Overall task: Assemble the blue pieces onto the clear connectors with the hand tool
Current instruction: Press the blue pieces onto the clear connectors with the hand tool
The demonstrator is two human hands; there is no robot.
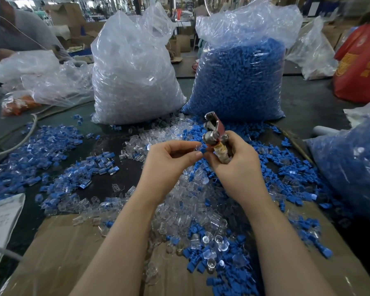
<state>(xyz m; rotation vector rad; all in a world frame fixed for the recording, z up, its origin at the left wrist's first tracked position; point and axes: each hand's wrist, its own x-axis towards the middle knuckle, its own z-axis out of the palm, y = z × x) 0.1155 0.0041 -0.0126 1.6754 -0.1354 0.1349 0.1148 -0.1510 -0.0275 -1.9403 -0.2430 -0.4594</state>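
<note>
My right hand (235,165) grips a metal hand tool (215,133) upright by its taped handle, jaws pointing up. My left hand (169,161) pinches a small blue piece with a clear connector (201,148) between thumb and forefinger, right beside the tool's lower jaw. Both hands hover above a heap of loose clear connectors (188,201) mixed with blue pieces (291,174). Joined blue-and-clear parts (58,154) lie spread at the left.
A big bag of clear connectors (135,67) and a big bag of blue pieces (239,77) stand behind the heap. Another blue-filled bag (355,165) sits at the right. Flattened cardboard (60,253) lies near me. A cable (28,133) curves at the left. A person sits far left.
</note>
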